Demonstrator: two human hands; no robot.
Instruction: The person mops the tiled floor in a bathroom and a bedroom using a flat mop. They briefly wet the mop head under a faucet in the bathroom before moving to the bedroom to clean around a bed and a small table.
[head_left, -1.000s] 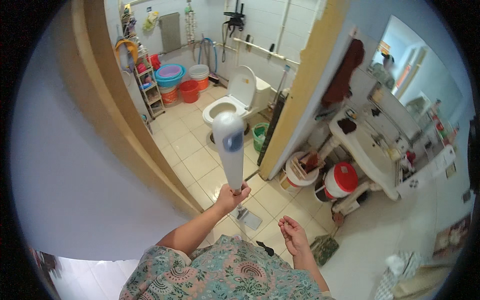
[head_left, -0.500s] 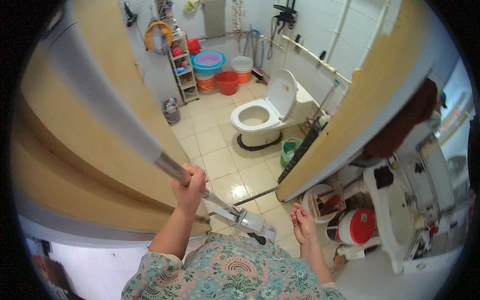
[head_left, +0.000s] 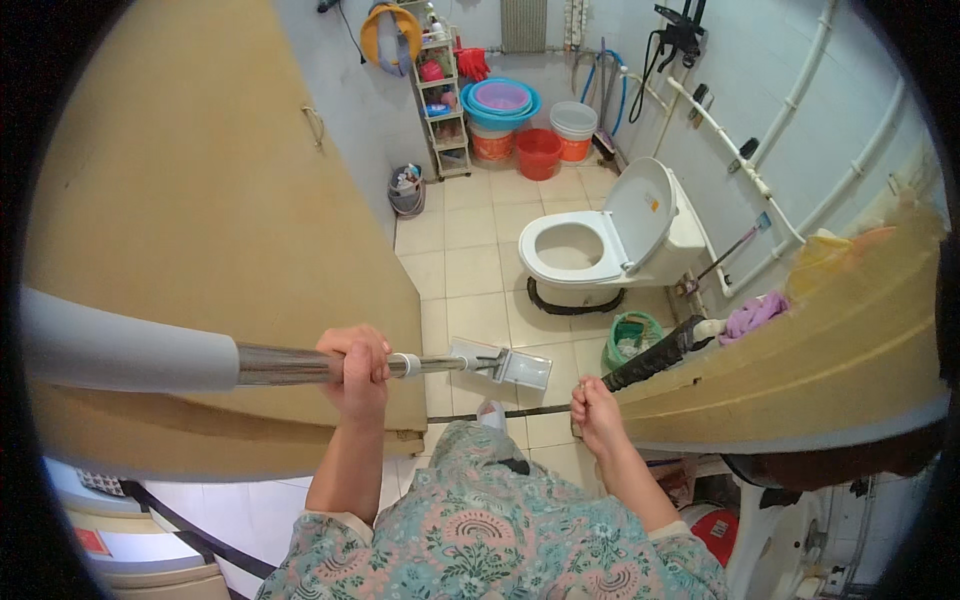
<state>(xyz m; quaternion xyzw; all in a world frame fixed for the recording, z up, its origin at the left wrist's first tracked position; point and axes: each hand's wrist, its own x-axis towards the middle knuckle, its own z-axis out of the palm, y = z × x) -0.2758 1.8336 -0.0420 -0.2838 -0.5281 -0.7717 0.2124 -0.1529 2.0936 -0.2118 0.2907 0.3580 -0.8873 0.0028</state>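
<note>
In the head view, my left hand is holding a flat mop by its metal pole, with fingers and thumb wrapping round it. My right hand is holding nothing that I am seeing; its fingers are curling in and pressing together beside the yellowish door frame. I can't tell if something tiny is hiding there. The fat pale sleeve on the pole is sticking out to my left, in front of the yellowish door. The mop head is sitting low over the tile floor, just past the dark strip in the doorway. I can't tell if all of it is touching the tiles.

I am thinking that one hand is making the long pole wobbly, so putting my right hand on it too would be helping. I am guessing that the fat end could be bumping the door when I am turning. The white toilet and the green basket are standing near the mop head, so small, slow pushes are seeming best.
</note>
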